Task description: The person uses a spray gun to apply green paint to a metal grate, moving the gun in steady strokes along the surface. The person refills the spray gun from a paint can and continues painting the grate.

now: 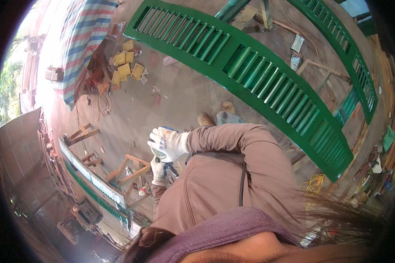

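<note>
In front of my chest, to the left, my two gloved hands are close together. My right hand (170, 143), in a white work glove with blue at its edge, reaches across my body. Its fingers curl over the top of the left; what they grip is hidden. Just below it my left hand (158, 172), in a whitish glove, is closed beside a dark blue-grey object (171, 170) whose kind I cannot make out. A large green slatted shutter panel (226, 65) with glossy paint stands ahead, apart from both hands.
A second green slatted panel (353, 48) stands far right. Wooden trestles (134, 173) and a pale slatted panel (92, 175) are at left. Yellow blocks (126, 61) lie on the floor by a striped tarp (85, 44). A hose (102, 105) lies coiled near them.
</note>
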Motion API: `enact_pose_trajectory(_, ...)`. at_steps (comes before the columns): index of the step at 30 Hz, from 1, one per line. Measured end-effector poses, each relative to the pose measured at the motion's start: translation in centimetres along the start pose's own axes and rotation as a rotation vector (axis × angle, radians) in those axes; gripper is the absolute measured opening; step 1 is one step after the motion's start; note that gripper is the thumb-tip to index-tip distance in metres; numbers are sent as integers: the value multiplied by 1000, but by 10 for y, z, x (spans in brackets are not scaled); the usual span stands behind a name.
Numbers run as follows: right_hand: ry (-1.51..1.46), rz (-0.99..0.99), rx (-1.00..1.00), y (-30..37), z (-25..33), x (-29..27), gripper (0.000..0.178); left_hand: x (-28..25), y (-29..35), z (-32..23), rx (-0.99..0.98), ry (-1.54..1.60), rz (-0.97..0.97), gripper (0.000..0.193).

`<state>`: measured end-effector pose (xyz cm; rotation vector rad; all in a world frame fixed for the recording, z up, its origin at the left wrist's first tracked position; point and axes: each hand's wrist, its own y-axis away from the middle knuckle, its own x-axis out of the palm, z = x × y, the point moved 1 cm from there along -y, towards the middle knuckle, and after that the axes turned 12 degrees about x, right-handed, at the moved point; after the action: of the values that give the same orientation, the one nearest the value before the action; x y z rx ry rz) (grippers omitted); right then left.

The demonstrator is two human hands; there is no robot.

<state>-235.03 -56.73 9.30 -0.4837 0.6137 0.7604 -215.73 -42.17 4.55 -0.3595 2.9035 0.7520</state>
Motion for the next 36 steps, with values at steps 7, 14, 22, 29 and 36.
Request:
enact_pose_trajectory(7, -54, 194, -534, 17, -11, 5, 58, -10, -18, -20, 20, -241, 428, 33)
enact_pose_trajectory(14, 163, 448, 175, -7, 4, -17, 84, -3, -31, 1, 217, -578, -47, 35)
enact_pose_trajectory(22, 365, 597, 44, 13, -15, 14, 66, 10, -40, 56, 181, -700, 55, 39)
enact_pose_trajectory(29, 244, 395, -197, -10, -41, 56, 25, 7, -75, 49, 180, -475, 192, 44)
enact_pose_trajectory(36, 464, 428, -1172, -30, 12, 63, 25, -35, -110, 61, 425, -771, 726, 37)
